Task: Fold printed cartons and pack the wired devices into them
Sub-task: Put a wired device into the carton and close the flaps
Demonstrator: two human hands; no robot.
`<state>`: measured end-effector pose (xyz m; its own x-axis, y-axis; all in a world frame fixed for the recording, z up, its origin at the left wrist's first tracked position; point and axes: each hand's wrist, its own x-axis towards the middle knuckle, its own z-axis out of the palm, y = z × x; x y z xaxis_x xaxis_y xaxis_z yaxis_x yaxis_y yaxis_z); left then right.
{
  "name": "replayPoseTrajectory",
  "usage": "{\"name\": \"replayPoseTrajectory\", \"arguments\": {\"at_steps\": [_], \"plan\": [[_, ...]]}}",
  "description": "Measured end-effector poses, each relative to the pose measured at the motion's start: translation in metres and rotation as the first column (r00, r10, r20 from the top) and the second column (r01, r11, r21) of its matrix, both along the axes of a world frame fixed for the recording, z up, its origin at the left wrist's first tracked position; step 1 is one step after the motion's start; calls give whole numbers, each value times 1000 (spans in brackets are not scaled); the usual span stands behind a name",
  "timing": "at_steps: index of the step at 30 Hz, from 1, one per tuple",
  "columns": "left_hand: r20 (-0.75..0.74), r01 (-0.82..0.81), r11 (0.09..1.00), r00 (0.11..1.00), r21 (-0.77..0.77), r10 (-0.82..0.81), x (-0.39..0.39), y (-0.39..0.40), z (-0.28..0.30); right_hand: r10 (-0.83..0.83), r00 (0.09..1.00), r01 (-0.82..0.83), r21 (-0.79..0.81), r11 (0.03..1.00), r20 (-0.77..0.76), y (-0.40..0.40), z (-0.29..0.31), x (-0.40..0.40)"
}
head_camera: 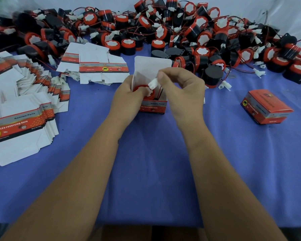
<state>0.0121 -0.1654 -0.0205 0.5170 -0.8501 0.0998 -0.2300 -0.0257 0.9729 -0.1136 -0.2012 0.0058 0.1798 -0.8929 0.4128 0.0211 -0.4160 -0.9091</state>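
An open printed carton (153,106) stands upright on the blue table, its white lid flap raised behind. A red and black wired device (143,93) sits inside it. My left hand (127,96) grips the carton's left wall, thumb on the device's top. My right hand (182,91) pinches the device's white plug connector (153,83) above the carton mouth; its red and black wires run down into the box.
A big heap of red and black wired devices (181,32) fills the far side. Flat unfolded cartons lie in stacks at left (24,108) and centre-left (97,66). A closed packed carton (266,106) lies at right. Blue cloth (155,162) covers the table.
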Motion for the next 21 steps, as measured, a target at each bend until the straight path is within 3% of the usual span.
{"name": "replayPoseTrajectory", "arguments": {"at_steps": [6, 11, 14, 21], "plan": [[-4, 23, 1000, 1000, -17, -23, 0, 0, -1, -126, 973, 91, -180, 979, -193, -1, -7, 5], [-23, 22, 1000, 999, -18, -22, 0, -1, -2, -363, 812, 52, -563, 825, -457, -4, -16, 5], [-25, 19, 1000, 999, -25, -20, 0, -1, -3, -389, 755, 20, -574, 818, -528, -6, -16, 2], [-12, -4, 1000, 1000, -30, 4, 2, -3, -4, -435, 756, 75, -595, 800, -489, -9, -16, 0]]}}
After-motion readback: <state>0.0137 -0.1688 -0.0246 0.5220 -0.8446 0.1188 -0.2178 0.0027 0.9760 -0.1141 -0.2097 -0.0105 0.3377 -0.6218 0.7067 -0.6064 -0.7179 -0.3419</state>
